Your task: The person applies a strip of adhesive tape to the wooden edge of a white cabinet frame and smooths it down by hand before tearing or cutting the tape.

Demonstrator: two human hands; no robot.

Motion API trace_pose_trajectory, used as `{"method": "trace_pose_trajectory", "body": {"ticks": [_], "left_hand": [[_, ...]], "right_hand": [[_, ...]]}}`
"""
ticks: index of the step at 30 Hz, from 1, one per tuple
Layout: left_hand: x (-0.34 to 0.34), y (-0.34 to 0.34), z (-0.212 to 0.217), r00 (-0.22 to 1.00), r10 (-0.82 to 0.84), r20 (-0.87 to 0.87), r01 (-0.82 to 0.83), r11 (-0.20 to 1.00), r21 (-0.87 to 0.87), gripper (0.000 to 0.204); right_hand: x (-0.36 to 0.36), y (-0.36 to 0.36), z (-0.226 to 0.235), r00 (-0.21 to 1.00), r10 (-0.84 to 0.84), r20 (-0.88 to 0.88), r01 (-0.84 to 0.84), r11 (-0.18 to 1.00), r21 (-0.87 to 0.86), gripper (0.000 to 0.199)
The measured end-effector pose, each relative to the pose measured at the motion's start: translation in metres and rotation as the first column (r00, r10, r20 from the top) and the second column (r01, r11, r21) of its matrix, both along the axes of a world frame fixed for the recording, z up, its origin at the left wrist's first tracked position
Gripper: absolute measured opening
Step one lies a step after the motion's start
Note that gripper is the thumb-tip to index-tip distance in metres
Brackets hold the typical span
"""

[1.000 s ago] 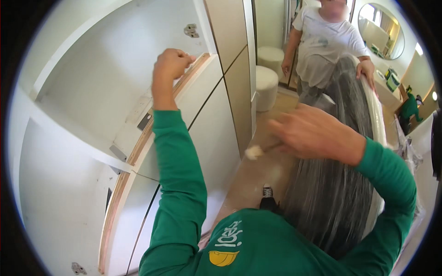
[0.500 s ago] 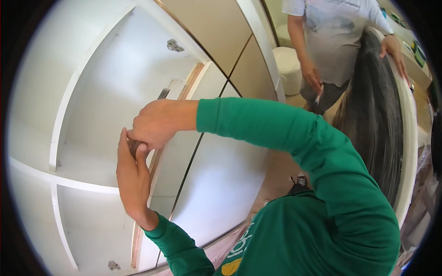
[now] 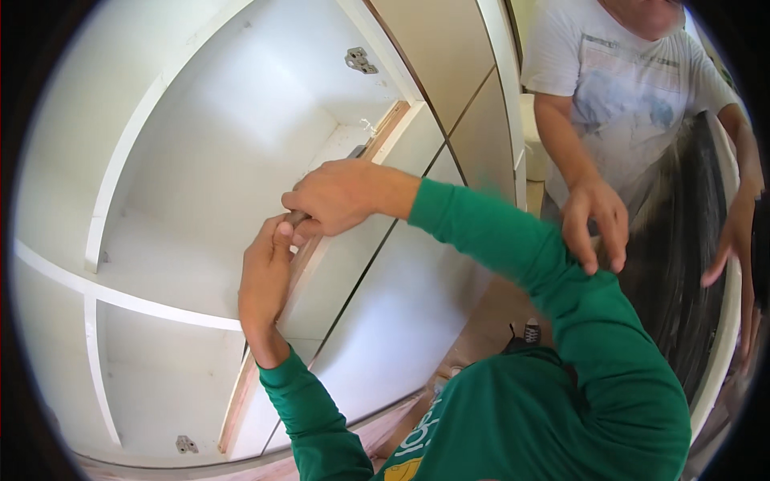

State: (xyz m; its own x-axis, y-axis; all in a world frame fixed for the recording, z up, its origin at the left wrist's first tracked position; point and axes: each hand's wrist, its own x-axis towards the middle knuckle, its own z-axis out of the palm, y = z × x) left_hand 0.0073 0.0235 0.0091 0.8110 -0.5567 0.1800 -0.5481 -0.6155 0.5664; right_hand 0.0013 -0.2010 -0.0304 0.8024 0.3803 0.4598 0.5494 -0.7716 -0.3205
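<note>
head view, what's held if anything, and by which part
A small brownish thing, mostly hidden, is held where the left hand and right hand meet; by which part cannot be told.

Ahead of you, beige panels (image 3: pixel 439 40) are meeting along dark seams (image 3: pixel 471 102). Light is gleaming softly on a smooth white panel (image 3: pixel 401 301) nearer you, tan floor (image 3: pixel 481 321) is showing beside it, and a large dark, pale-rimmed piece (image 3: pixel 680 280) is standing on your right.

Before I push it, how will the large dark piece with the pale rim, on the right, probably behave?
The dark piece may be heavy to push, since it is large beside the person in the white shirt. Its surface could be slippery, as it looks shiny and streaked.
</note>
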Motion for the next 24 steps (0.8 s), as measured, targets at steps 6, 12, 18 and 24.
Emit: {"method": "trace_pose_trajectory", "body": {"ticks": [6,12,18,24], "left_hand": [[-0.017,-0.008,-0.018,0.949,0.161,0.271,-0.177,0.984,0.033,0.051],[-0.039,0.011,-0.06,0.818,0.083,0.569,-0.105,0.994,0.006,0.075],[-0.019,-0.015,-0.075,0.619,0.119,0.777,-0.227,0.973,0.032,0.082],[0.0,-0.017,-0.061,0.625,0.08,0.776,-0.229,0.97,0.084,0.086]], "right_hand": [[-0.005,0.006,-0.017,0.978,-0.133,0.163,0.12,0.989,0.085,0.056],[-0.001,0.012,-0.02,0.961,-0.217,0.171,0.199,0.973,0.114,0.055],[-0.001,0.019,-0.001,0.911,-0.407,0.068,0.397,0.909,0.123,0.052],[0.032,0.013,0.004,0.925,-0.375,0.063,0.364,0.921,0.137,0.053]]}}
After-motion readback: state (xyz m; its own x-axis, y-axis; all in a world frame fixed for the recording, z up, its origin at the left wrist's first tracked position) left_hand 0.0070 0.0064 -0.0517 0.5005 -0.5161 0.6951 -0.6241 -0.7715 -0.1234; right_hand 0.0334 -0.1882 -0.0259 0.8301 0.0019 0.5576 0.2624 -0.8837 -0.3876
